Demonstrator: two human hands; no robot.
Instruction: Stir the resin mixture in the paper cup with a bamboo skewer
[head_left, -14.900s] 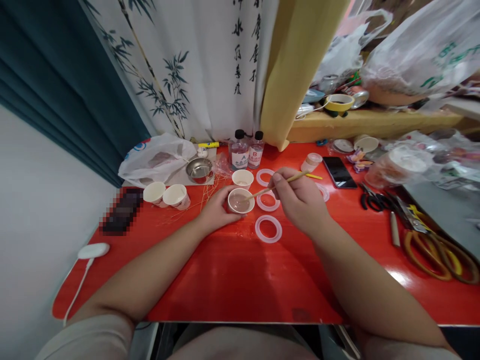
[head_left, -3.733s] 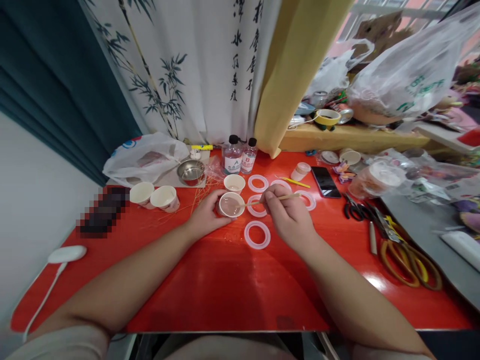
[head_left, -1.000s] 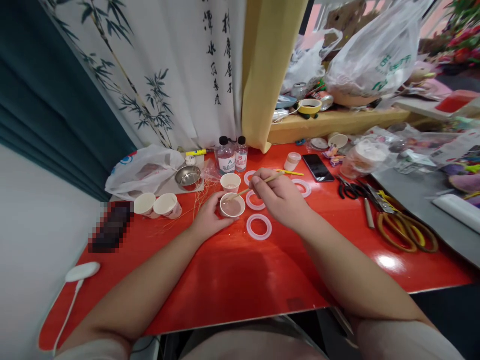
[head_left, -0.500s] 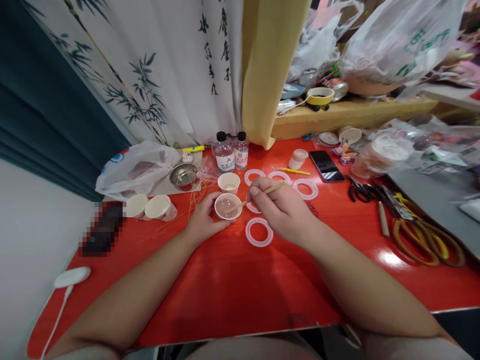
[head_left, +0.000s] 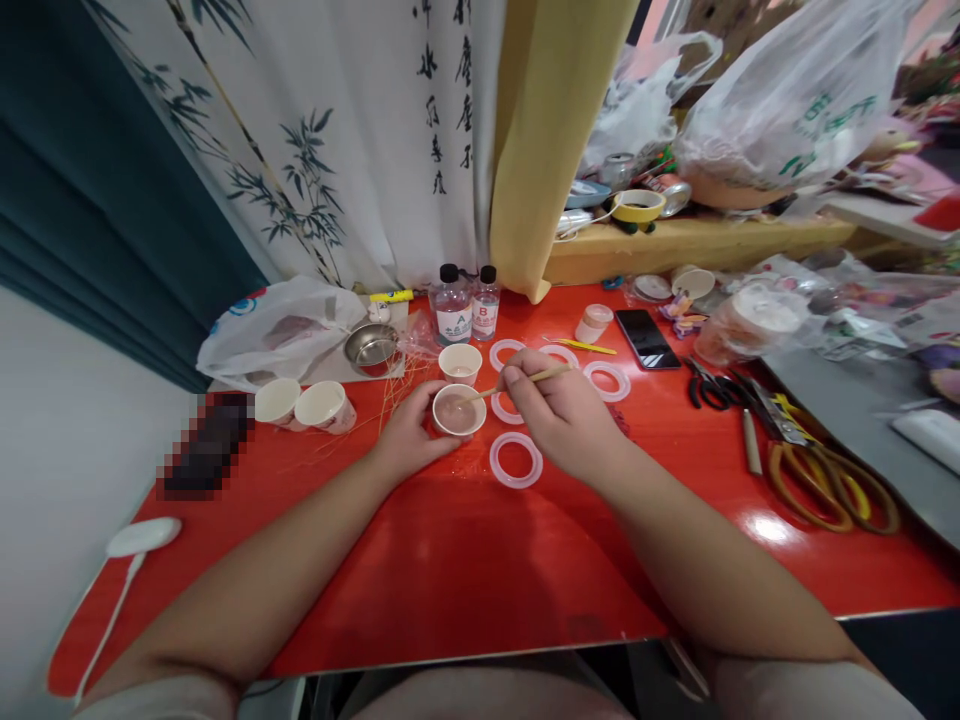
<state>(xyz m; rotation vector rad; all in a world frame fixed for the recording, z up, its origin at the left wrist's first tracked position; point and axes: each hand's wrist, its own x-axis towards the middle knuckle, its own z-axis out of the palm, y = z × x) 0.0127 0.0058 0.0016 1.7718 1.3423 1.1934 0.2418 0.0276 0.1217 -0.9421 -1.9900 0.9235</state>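
My left hand (head_left: 411,436) is wrapped round the side of a paper cup (head_left: 460,431) that holds a cloudy pinkish liquid. Between the fingers of my right hand (head_left: 561,410) is a thin wooden stick (head_left: 491,391), its lower end inside that cup. Just behind stands a second paper cup (head_left: 460,362). Several pale pink ring moulds lie around my right hand; the nearest ring mould (head_left: 516,461) is below it, and one is partly covered by the fingers. Two bottles, bottle A (head_left: 452,310) and bottle B (head_left: 485,308), stand farther back.
Two paper cups (head_left: 324,408) and a metal bowl (head_left: 372,347) are on the left. To the right lie a phone (head_left: 646,338), yellow tweezers (head_left: 589,346), a lidded jar (head_left: 593,324), pliers (head_left: 712,385) and large scissors (head_left: 817,480). The red table's front edge (head_left: 480,655) runs close to my body.
The stick's lower end has shifted within the cup, toward its far right side. My left hand keeps its hold on the cup. The whole view has turned slightly.
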